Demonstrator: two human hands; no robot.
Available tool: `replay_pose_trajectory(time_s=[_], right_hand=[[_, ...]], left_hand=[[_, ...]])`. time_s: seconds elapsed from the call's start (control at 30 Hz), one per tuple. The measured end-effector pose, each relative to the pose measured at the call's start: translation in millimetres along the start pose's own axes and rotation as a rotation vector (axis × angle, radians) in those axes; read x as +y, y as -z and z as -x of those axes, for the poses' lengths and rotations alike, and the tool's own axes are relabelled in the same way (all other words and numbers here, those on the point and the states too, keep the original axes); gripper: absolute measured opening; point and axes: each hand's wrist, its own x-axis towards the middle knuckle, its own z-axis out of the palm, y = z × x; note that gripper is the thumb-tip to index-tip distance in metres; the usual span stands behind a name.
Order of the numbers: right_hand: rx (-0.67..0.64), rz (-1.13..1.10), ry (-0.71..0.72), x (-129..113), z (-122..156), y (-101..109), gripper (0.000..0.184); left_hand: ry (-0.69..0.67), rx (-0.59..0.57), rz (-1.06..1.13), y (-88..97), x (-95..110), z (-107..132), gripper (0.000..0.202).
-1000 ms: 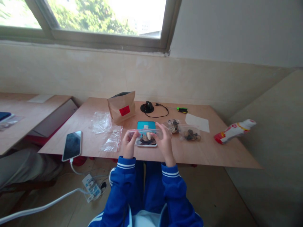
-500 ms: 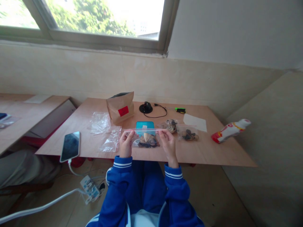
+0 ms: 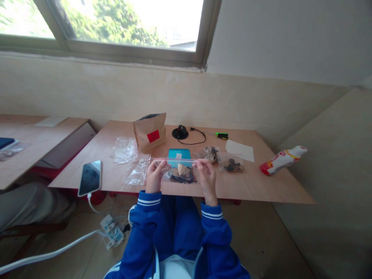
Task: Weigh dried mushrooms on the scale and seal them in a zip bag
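I hold a clear zip bag [image 3: 180, 171] with dark and pale pieces inside, lifted just above the near edge of the wooden table [image 3: 261, 186]. My left hand [image 3: 154, 176] pinches the bag's top left corner. My right hand [image 3: 205, 176] pinches the top right corner, so the pink zip strip is stretched straight between them. Behind the bag lies a teal device [image 3: 179, 154]. Two more filled zip bags [image 3: 208, 153] [image 3: 232, 165] lie to the right of my right hand.
A brown paper bag with a red label [image 3: 149, 131] stands at the back. Empty clear bags [image 3: 130, 161] lie left of it. A phone on a cable [image 3: 90, 178] rests at the left edge. A black cable coil [image 3: 181, 132], green tool [image 3: 222, 135], white paper [image 3: 240, 150] and a red-white bottle [image 3: 283, 159] are also about.
My hands moved apart from the bag's middle to its top corners, lifting it off the teal device and pulling the zip strip taut. Since half a second ago little has changed.
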Motion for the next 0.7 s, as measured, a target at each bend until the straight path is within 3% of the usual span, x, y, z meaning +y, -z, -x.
replay_pose_trajectory(time_s=[0.2,0.5,0.7], right_hand=[[-0.022,0.011,-0.004,0.8,3.3,3.8,0.016],[-0.019,0.049,-0.133,2.1,7.3,0.9,0.027],[-0.014,0.100,-0.069,1.4,6.4,-2.6,0.025]], left_hand=[[-0.010,-0.010,-0.003,-1.1,0.3,3.3,0.029],[-0.074,-0.016,-0.058,0.1,-4.7,7.1,0.026],[-0.129,-0.035,-0.105,4.8,-2.8,3.2,0.026]])
